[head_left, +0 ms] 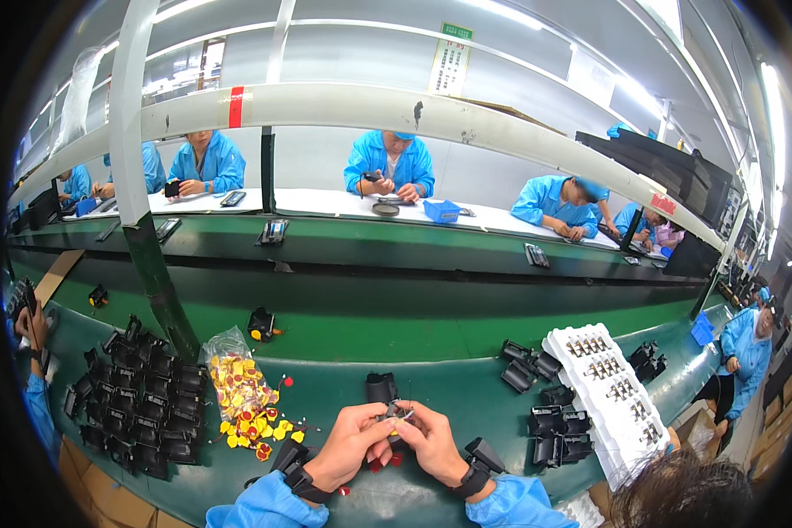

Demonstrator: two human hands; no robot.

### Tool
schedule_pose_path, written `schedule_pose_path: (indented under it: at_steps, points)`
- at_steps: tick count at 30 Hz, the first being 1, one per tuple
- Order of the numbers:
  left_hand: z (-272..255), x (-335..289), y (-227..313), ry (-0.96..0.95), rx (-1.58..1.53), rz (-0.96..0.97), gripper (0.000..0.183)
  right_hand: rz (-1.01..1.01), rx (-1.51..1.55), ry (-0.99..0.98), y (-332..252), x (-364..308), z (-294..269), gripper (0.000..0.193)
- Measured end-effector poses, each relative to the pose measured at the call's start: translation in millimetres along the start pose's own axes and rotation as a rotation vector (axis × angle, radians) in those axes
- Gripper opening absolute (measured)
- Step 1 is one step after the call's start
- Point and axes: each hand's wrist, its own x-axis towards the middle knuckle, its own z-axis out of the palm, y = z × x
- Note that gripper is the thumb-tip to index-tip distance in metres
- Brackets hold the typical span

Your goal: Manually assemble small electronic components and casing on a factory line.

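Observation:
My left hand (356,442) and my right hand (435,447) meet above the near edge of the green bench, with fingers pinched together. Between the fingertips is something small, mostly hidden, with a hint of yellow; I cannot make out its kind. Just beyond them a black plastic housing (380,386) stands on the bench. Below the hands lie small red pieces (396,459), partly covered. To the left, yellow and red round parts (253,426) spill from a clear plastic bag (229,349). Each wrist wears a black band.
Many black housings (145,400) crowd the bench at left; more (559,422) stand at right beside a white foam tray (597,377) of small metal parts. A green conveyor (396,330) carries a black assembly (260,324). Co-workers in blue sit across; another's hand (33,326) shows at far left.

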Motion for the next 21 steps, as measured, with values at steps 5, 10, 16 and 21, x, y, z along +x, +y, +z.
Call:
schedule_pose_path:
  at_steps: [5, 10, 16, 21]
  points:
    - [4.7, 5.9, 2.6, -0.050, -0.155, -0.018, 0.013, -0.038, -0.055, 0.062, -3.2, 1.6, -6.7, 0.033]
    - [8.3, 4.9, 5.1, 0.058, -0.104, -0.009, 0.019, -0.037, -0.001, 0.062, 0.9, 1.3, 6.4, 0.032]
    - [7.2, 3.0, 2.9, 0.121, -0.352, -0.002, 0.040, -0.139, -0.281, 0.040, -26.5, -2.2, -8.6, 0.048]
    - [9.5, 2.4, -6.7, -0.064, -0.480, -0.228, 0.023, -0.464, -0.502, -0.087, -47.2, -14.9, -7.9, 0.071]
